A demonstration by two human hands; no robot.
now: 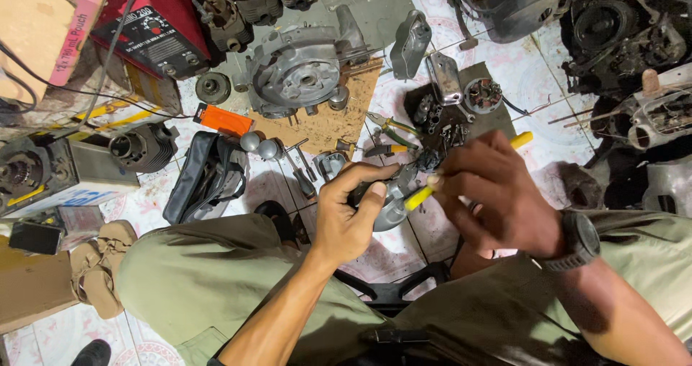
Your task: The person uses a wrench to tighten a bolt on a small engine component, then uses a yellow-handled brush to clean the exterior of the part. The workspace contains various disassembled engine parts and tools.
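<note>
I take the grey engine casing (299, 70) on its square of brown board as my landmark. Far to its left I see a red welding machine (155, 31), and below that a finned cylinder (144, 148) and a black tool bag (205, 177) lying open on the tiled floor. Straight below the casing, above my knees, my left hand (349, 211) is curled tight around a small grey metal part (393, 197), thumb pressed across its top. Just right of that, my right hand (490, 193), a black watch (577, 240) on its wrist, pinches a yellow-handled screwdriver (422, 195) whose tip end meets the part. Right of the casing lie green-handled pliers (393, 127) and a dark cloth strewn with small parts (447, 117).
</note>
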